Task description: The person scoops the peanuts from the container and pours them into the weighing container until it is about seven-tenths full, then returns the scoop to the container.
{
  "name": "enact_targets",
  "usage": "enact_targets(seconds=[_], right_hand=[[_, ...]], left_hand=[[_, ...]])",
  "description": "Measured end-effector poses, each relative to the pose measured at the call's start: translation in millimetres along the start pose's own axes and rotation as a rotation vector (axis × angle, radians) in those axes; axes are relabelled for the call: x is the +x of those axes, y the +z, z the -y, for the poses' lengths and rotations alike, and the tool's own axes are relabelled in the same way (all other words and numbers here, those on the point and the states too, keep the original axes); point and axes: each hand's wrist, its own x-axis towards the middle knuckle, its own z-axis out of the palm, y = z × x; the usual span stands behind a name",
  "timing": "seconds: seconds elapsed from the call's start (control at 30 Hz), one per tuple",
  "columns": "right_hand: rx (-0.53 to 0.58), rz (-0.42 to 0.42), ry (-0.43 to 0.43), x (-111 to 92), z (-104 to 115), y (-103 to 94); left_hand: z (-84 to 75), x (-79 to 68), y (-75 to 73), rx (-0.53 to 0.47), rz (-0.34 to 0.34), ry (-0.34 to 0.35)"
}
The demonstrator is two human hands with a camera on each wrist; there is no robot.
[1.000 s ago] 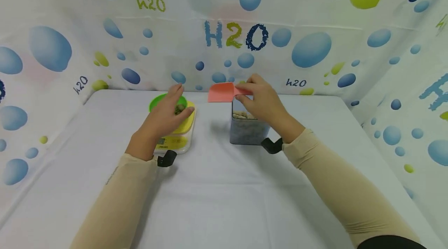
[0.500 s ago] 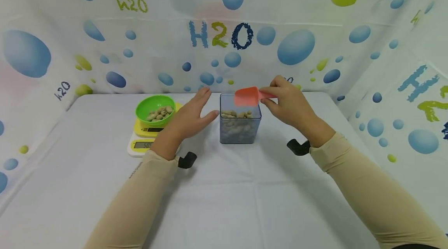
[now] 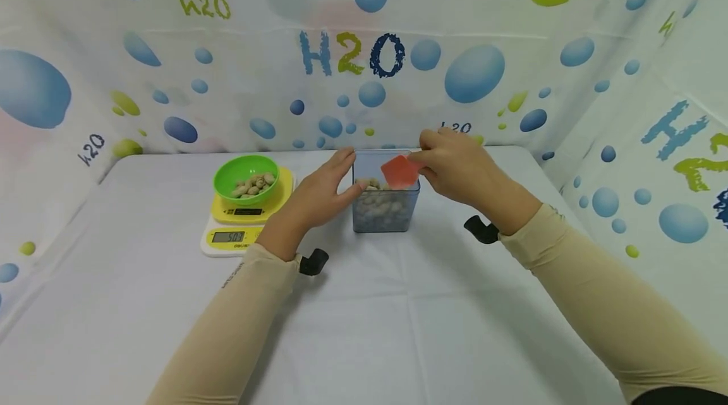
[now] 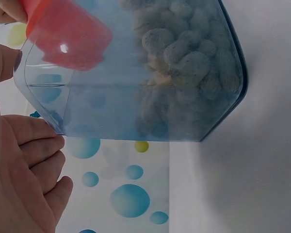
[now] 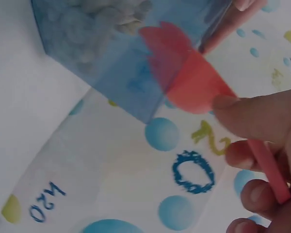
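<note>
My right hand (image 3: 457, 165) pinches the red scoop (image 3: 400, 172), its blade left of my fingertips inside the blue-tinted container (image 4: 116, 116), above peanuts (image 3: 375, 184). My left hand (image 3: 318, 193) extends its fingers, thumb apart, at the rim.

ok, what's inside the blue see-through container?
Peanuts fill the lower part of the blue container. Above them, the red scoop, held by the right hand, is partly inside. Peanuts deep in the pile can't be seen; the outer ones cover them.
</note>
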Motion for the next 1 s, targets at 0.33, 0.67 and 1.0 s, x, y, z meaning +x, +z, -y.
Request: enact_targets(seconds=[0.33, 0.67, 1.0], right_hand=[[-0.345, 0.406, 0.006, 36, 33, -6.1], [-0.104, 0.61, 0.136, 56, 31, -10.0], [0.169, 0.56, 0.236, 52, 7, -6.7]], left_hand=[[0.4, -1.0, -2.0, 0.014, 0.021, -0.015], [1.0, 2.0, -2.5, 0.014, 0.044, -0.016], [2.0, 2.1, -2.4, -0.013, 0.041, -0.037]])
